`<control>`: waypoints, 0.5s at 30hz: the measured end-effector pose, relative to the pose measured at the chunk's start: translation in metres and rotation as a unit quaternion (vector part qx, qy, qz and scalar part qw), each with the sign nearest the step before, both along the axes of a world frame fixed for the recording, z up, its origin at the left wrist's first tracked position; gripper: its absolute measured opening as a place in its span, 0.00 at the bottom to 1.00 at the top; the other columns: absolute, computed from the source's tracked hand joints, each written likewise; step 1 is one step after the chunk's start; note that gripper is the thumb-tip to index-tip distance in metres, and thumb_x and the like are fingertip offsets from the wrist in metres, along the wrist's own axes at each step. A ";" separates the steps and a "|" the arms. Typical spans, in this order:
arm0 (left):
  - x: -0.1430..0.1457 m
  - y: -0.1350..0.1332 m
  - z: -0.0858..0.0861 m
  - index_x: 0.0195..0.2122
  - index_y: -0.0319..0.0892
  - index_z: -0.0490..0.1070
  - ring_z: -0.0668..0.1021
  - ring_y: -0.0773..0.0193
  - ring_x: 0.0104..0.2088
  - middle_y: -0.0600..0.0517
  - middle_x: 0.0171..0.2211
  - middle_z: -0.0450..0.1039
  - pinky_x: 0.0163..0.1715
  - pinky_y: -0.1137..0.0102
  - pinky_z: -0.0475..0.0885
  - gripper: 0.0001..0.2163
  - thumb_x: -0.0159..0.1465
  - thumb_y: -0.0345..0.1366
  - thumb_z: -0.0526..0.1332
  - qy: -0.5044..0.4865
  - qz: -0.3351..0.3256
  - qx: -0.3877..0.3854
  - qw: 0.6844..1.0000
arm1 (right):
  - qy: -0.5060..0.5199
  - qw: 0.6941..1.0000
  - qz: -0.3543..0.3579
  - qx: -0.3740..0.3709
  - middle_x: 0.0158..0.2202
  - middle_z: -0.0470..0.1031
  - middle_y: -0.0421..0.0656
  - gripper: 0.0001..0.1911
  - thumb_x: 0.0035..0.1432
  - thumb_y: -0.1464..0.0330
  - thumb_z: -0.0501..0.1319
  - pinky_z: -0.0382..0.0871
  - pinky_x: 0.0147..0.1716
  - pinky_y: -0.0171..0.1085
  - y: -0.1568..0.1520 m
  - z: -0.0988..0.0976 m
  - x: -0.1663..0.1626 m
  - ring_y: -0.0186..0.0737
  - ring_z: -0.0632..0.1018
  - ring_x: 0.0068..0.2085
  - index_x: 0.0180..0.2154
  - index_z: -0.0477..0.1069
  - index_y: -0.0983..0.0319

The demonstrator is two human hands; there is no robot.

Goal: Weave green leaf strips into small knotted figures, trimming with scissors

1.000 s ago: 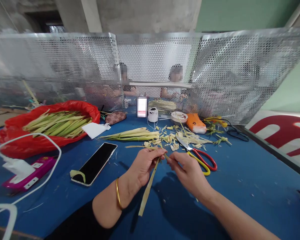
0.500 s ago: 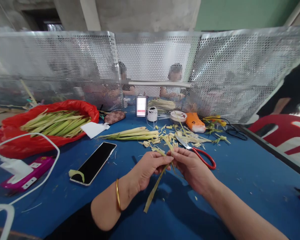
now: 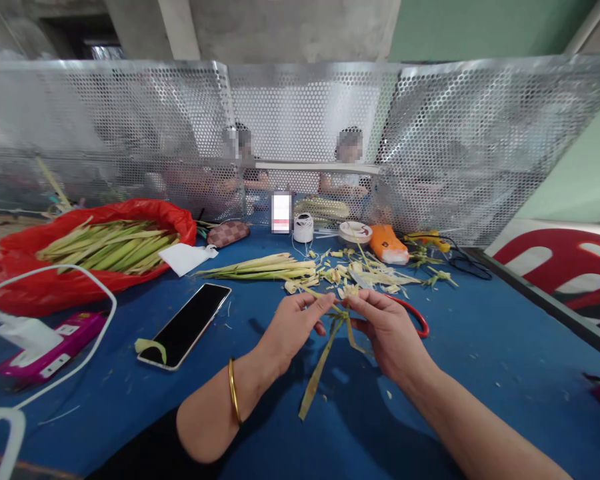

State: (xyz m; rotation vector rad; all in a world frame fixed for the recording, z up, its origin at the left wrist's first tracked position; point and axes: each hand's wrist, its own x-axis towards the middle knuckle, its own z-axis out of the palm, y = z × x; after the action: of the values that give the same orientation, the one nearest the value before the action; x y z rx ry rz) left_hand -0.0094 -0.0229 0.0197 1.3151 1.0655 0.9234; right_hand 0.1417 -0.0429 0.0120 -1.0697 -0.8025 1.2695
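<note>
Pale green leaf strips (image 3: 316, 388) are pinched between my two hands above the blue table, with a small knot-like bunch in the middle and long ends hanging down. My left hand (image 3: 293, 330), with a gold bangle on the wrist, grips them between thumb and fingertips. Close beside it, my right hand (image 3: 393, 330) pinches the same piece at its right side. Red-handled scissors (image 3: 422, 323) lie partly hidden behind my right hand. Just beyond my fingers are leaf scraps (image 3: 335, 275) and a bundle of long leaves (image 3: 265, 269).
A red plastic bag (image 3: 10, 270) of leaves stands left, by a purple power strip (image 3: 55, 350) with a white cable. A phone (image 3: 187, 327) lies nearer. Behind are a thread spool (image 3: 303, 230), a tape roll (image 3: 355, 232), an orange tissue pack (image 3: 389, 244) and a perforated metal screen (image 3: 305, 107).
My hands have drawn slightly apart, baring the knot between them. The hanging strip has swung a little right. The person in dark clothing at the right is out of view.
</note>
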 end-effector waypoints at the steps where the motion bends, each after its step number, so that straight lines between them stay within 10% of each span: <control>1: 0.000 0.000 0.000 0.35 0.40 0.79 0.68 0.68 0.23 0.52 0.27 0.72 0.25 0.72 0.59 0.17 0.56 0.50 0.63 0.008 0.028 0.027 0.999 | 0.000 1.000 -0.004 -0.001 0.25 0.69 0.38 0.15 0.37 0.62 0.74 0.67 0.26 0.32 0.000 0.000 0.001 0.34 0.71 0.29 0.23 0.71 0.61; 15: 0.007 -0.008 0.001 0.36 0.38 0.76 0.71 0.68 0.19 0.55 0.19 0.70 0.23 0.73 0.66 0.11 0.53 0.35 0.66 -0.005 -0.017 -0.019 1.000 | -0.020 0.999 0.014 0.023 0.19 0.66 0.36 0.15 0.41 0.61 0.72 0.61 0.21 0.31 -0.001 -0.007 -0.003 0.31 0.65 0.23 0.21 0.70 0.62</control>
State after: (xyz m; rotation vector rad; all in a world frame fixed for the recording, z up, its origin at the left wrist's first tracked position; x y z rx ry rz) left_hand -0.0021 -0.0306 0.0207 1.2922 1.0466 0.8797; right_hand 0.1385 -0.0438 0.0054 -1.0536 -0.8768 1.2514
